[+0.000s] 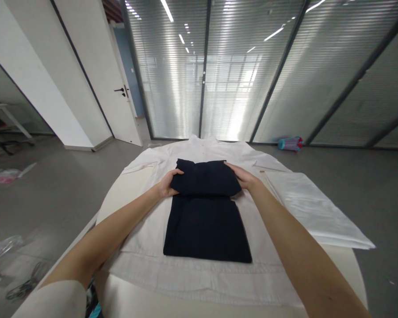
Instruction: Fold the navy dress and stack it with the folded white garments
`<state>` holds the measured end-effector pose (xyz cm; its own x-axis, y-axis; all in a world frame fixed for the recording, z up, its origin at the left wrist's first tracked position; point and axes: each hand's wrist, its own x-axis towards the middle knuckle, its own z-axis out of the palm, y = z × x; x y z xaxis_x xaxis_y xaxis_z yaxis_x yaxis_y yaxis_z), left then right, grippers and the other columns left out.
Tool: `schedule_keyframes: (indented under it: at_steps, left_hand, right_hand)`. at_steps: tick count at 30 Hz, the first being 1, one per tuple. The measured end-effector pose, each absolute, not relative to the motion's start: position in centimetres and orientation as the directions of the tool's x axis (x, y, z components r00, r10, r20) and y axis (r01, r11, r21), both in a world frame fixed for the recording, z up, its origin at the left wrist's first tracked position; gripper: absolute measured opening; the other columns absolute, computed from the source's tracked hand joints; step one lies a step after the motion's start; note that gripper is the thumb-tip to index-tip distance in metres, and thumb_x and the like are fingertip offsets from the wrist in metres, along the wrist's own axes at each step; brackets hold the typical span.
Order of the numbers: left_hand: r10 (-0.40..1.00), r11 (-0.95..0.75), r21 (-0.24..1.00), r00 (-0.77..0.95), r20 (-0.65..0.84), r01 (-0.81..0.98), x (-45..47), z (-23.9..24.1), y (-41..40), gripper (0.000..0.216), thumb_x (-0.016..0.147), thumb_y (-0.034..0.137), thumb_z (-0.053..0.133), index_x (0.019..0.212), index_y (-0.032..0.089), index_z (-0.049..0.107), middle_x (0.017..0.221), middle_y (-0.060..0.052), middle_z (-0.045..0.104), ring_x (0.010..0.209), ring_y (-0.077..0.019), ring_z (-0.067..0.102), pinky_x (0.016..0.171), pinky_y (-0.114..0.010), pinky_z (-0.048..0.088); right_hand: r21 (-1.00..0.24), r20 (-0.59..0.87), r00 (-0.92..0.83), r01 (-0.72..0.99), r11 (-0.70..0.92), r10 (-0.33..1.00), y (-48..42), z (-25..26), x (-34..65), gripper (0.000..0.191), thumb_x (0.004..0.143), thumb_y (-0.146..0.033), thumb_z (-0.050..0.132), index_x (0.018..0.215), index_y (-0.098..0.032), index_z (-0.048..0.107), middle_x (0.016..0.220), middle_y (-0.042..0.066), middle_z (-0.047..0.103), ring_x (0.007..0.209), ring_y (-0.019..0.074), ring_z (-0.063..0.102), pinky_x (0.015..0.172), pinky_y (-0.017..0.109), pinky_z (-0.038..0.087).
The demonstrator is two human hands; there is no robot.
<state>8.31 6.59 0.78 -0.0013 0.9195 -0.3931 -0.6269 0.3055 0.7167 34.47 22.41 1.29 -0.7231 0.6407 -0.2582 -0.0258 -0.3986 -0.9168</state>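
A dark navy garment (205,221) lies folded on top of a spread white shirt (172,265) on a round pale table (126,190). Its far part is doubled over toward me, forming a thick fold. My left hand (167,184) grips the left end of that fold, fingers curled around the cloth. My right hand (243,177) grips the right end, thumb on top. Both forearms reach across the white shirt.
A white sleeve (311,207) trails off the table's right side. Behind the table are glass walls with blinds and a white door (116,92). A pink-and-teal object (290,143) lies on the grey floor at the right. Clutter and plastic lie on the floor at the left.
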Motion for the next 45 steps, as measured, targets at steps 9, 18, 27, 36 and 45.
schedule_keyframes:
  at_steps: [9,18,27,36,45]
  left_hand:
    - [0.930,0.221,0.736,-0.089,-0.357,-0.639,7.3,0.7,7.1,0.031,0.084,0.027,0.061,0.108,0.011,0.070,0.088,-0.010,0.077,0.080,-0.0232,0.075,0.076,-0.032,0.062]
    - [0.891,0.285,0.747,-0.122,-0.438,-0.600,7.5,0.4,7.2,0.033,0.083,0.024,0.062,0.114,0.010,0.066,0.086,-0.011,0.076,0.076,-0.0253,0.075,0.071,-0.036,0.064]
    - [0.874,0.320,0.795,-0.163,-0.457,-0.515,7.5,0.8,7.3,0.023,0.084,0.029,0.068,0.101,0.013,0.069,0.081,-0.011,0.076,0.072,-0.0247,0.074,0.067,-0.034,0.062]
    - [0.771,-0.065,0.918,-0.565,0.294,0.390,6.4,4.0,6.4,0.037,0.078,0.019,0.069,0.115,0.022,0.067,0.125,-0.010,0.065,0.128,-0.0278,0.055,0.102,-0.035,0.050]
    - [0.964,-0.181,0.753,-0.039,0.264,0.633,11.1,0.0,6.2,0.055,0.081,0.041,0.070,0.133,0.025,0.061,0.159,-0.006,0.039,0.154,-0.0297,0.013,0.125,-0.046,0.004]
  right_hand:
    - [-0.959,-0.276,-0.551,0.215,-0.186,0.788,21.5,3.6,35.3,0.072,0.076,-0.029,0.081,0.142,-0.027,0.052,0.115,0.007,0.074,0.086,0.0219,0.074,0.078,0.034,0.061]
    - [-0.972,-0.214,-0.689,0.221,-0.081,0.693,20.9,2.1,36.4,0.075,0.062,-0.010,0.079,0.133,-0.025,0.058,0.105,0.003,0.075,0.084,0.0196,0.070,0.078,0.034,0.062]
    - [-0.925,-0.181,-0.699,0.359,0.120,0.692,20.4,3.0,36.2,0.068,0.061,-0.020,0.084,0.125,-0.026,0.061,0.098,0.003,0.075,0.082,0.0238,0.070,0.068,0.036,0.060]
    - [-0.430,0.341,-0.602,0.583,0.689,0.722,19.7,4.8,33.9,0.065,0.090,-0.054,0.060,0.145,-0.021,0.051,0.147,0.016,0.049,0.139,0.0370,0.042,0.117,0.053,0.029]
    - [-0.200,0.166,-0.748,0.613,0.764,0.643,15.4,-0.1,28.9,0.066,0.102,-0.057,0.026,0.159,-0.022,0.030,0.167,0.007,0.016,0.154,0.0329,0.006,0.122,0.057,0.006]
